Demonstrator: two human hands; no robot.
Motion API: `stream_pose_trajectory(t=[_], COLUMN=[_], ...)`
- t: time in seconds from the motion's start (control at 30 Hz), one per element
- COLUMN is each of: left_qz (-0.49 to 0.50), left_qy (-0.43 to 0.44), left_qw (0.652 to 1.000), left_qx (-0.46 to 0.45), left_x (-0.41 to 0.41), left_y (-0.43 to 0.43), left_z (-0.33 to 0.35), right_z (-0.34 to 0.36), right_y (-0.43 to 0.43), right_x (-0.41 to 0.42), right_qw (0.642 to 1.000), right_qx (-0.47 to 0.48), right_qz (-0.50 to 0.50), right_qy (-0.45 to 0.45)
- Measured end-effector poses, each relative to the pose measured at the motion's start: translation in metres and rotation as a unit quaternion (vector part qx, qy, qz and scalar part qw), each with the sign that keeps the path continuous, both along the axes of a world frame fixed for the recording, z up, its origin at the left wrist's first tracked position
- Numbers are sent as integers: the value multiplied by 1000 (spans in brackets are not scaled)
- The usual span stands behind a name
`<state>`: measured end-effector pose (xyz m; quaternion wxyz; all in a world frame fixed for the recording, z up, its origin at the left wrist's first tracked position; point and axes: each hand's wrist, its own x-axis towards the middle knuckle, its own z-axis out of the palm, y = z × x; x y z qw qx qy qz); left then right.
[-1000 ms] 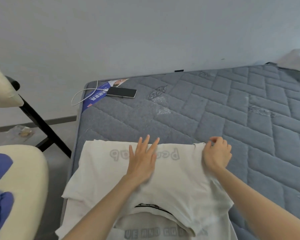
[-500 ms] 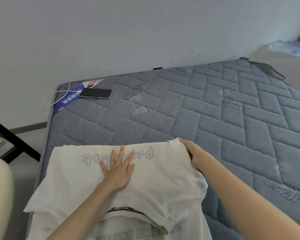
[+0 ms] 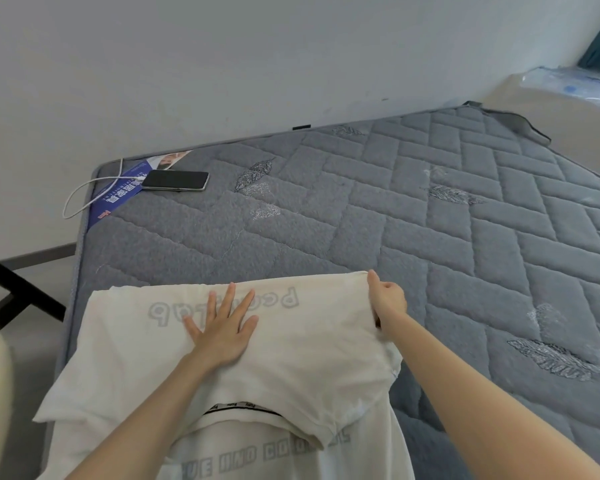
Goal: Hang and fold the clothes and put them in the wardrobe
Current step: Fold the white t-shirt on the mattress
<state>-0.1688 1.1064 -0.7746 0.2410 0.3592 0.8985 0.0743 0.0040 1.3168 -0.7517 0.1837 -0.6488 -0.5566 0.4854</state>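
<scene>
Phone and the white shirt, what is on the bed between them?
Nothing lies between the phone and the white shirt: only bare grey quilted mattress, as the head view shows.

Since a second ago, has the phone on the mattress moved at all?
No. The phone still lies with its left end against the blue label at the mattress corner. Only the camera view has shifted.
</scene>
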Motion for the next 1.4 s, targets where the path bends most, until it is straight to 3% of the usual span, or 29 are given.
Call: stream_pose_trajectory(t=[0.2, 0.3, 0.37, 0.43, 0.53, 0.6, 0.67, 0.8, 0.97, 1.1, 1.23, 1.33, 1.4], left_qz=[-4, -50, -75, -88, -68, -44, -44, -76, -176, -232, -244, -240, -205], left_qy=[-33, -18, 5, 35, 63, 59, 55, 17, 49, 77, 156, 238, 284], left_qw=[999, 999, 997, 995, 994, 996, 996, 997, 983, 966, 949, 940, 937], left_qx=[23, 3, -16, -31, -51, -56, -51, -8, -7, -80, -129, -43, 7], left_x=[24, 37, 42, 44, 42, 41, 40, 45, 56, 65, 70, 68, 63], left_y=[-6, -24, -41, -58, -84, -101, -117, -136, -164, -192, -223, -246, -260], left_z=[13, 16, 15, 12, 10, 10, 13, 29, 50, 60, 63, 60, 49], right_z=[12, 12, 13, 15, 11, 3, 1, 19, 34, 39, 41, 44, 46], right_y=[-18, -31, -37, -40, -43, -52, -64, -86, -122, -162, -194, -209, -215], right_x=[21, 32, 39, 43, 53, 62, 68, 64, 57, 62, 88, 113, 131], right_qw=[985, 964, 956, 959, 979, 975, 965, 905, 871, 861, 792, 725, 702], right_qx=[-11, 58, 101, 107, 35, 32, 102, 296, 359, 321, 245, 196, 176], right_qz=[155, 205, 224, 228, 187, 180, 167, 176, 293, 383, 548, 632, 651], right_qy=[-70, -158, -162, -129, -76, -127, -175, -250, -165, -98, -111, -191, -226])
